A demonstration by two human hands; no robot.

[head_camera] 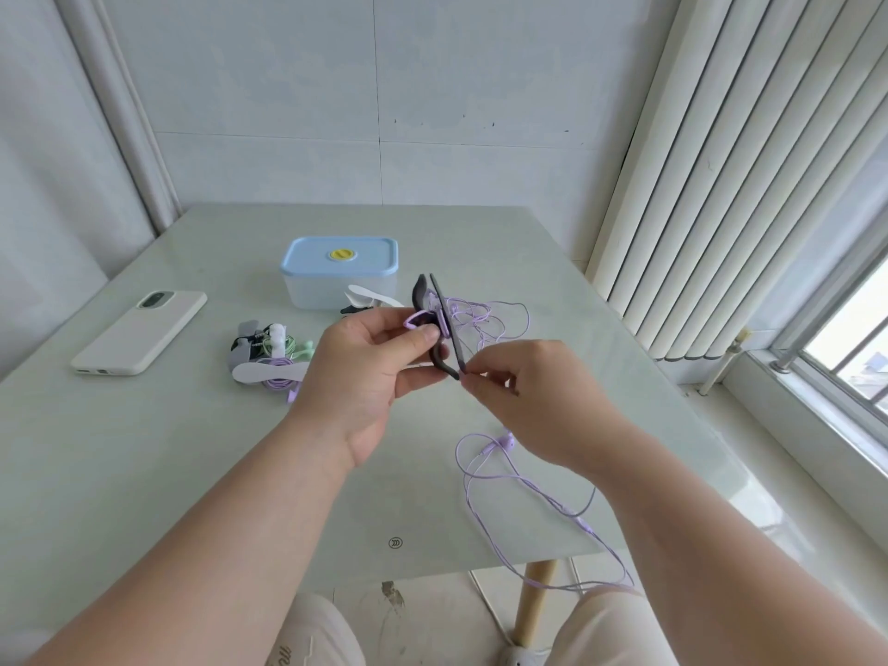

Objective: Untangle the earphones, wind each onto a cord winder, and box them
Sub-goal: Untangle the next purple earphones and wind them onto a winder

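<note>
Mid-frame, left hand [370,362] grips dark cord winder [439,324]; right hand [528,401] pinches its lower tip. Purple earphone cord [524,483] trails off bench [192,449] edge, lower right; likely snag on tangle behind.

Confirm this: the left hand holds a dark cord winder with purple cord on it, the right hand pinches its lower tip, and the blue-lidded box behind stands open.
One thing is wrong: the box is closed, its blue lid seated on top, as the head view shows. The rest holds: the left hand holds the dark cord winder with purple cord on it, and the right hand pinches its lower tip.
</note>
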